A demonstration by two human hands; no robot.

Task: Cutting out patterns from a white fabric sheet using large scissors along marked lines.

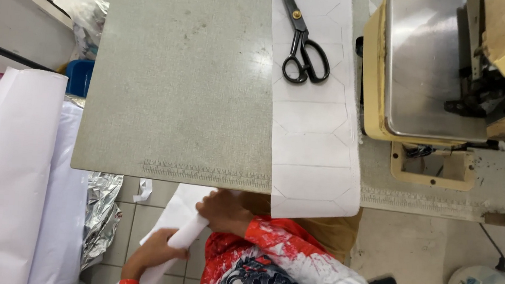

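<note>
Sewing workshop, grey table fills upper frame. Marked white strip already laid flat at centre, scissors resting on its top end, untouched. Both hands below the table edge, lower centre: left hand and right hand closed around a rolled white sheet. Roll's far end hidden; sewing machine cut off upper right.

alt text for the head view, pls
Both hands, left hand and right hand, grip a rolled white sheet below the edge of a grey worktable. Black scissors lie on a marked white strip beside a sewing machine.
</note>
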